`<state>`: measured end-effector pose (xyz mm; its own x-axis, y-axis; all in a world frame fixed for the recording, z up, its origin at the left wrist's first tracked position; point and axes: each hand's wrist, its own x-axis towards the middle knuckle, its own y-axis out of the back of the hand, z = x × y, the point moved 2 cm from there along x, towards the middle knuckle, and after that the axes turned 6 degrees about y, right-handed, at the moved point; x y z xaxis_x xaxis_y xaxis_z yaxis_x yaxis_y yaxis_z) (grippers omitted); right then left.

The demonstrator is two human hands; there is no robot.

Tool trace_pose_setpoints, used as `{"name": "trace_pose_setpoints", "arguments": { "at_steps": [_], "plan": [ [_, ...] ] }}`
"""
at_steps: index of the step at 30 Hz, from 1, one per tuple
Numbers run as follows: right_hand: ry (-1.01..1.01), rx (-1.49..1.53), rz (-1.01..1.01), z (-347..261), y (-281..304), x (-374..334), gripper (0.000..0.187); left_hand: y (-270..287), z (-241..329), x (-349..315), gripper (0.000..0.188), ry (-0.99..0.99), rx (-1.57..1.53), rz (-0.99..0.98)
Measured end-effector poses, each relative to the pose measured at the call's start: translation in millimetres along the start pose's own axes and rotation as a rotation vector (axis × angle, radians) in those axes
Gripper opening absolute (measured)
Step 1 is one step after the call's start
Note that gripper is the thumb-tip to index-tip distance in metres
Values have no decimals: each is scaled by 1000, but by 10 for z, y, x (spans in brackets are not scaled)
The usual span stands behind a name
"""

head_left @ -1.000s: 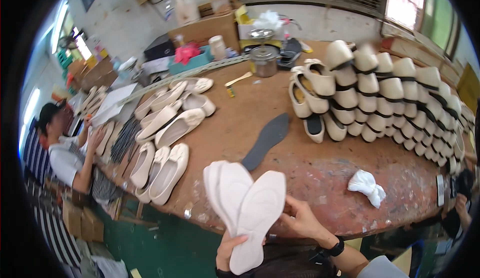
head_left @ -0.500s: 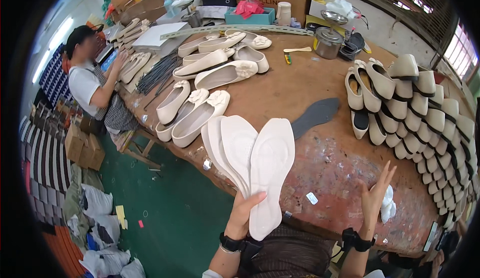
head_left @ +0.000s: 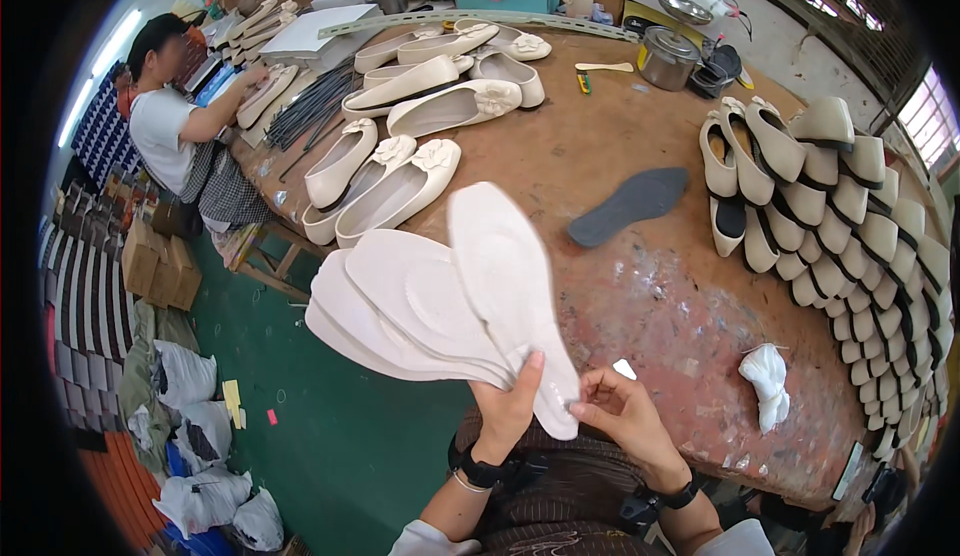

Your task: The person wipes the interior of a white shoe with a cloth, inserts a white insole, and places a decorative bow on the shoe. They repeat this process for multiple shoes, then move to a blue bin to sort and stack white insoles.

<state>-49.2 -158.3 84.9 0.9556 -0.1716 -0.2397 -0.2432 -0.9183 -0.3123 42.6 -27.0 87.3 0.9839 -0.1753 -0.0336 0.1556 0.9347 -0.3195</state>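
The left hand [head_left: 505, 411] grips a fan of cream insoles [head_left: 400, 296] near their heels, its fingers closed around the narrow ends and its thumb pressed over the uppermost insole [head_left: 500, 251], which is turned apart from the rest. The right hand [head_left: 632, 421] has its fingers drawn narrow at that insole's heel edge; whether they pinch it or merely touch it, I cannot tell. The insoles are held up before the person's lap, in front of the counter [head_left: 620, 116], their toe ends seen against the green floor [head_left: 290, 446] on the left. To handle them well, the left thumb should bear on the one insole just firmly enough that those beneath neither slide nor spread further. The right fingers would do best to take only the heel rim, with light pressure, since the soft-looking material might crease or mark. Bringing the fan over the counter would be safer, as a slipped insole could drop to the floor; the patch between the dark grey insole [head_left: 630, 206] and the white bundle [head_left: 766, 386] offers room, well apart from the bow-topped ballet flats [head_left: 425, 161].
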Motion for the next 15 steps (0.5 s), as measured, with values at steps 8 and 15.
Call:
{"name": "trace_pose_setpoints", "arguments": {
  "at_steps": [8, 15],
  "plan": [
    [-123, 40, 2, -122, 65, -12, 15, 96, -106, -9, 58, 185, -145, -157],
    [15, 54, 32, -70, 120, -24, 14, -90, 39, 77, 64, 478, -457, -480]
  ]
}}
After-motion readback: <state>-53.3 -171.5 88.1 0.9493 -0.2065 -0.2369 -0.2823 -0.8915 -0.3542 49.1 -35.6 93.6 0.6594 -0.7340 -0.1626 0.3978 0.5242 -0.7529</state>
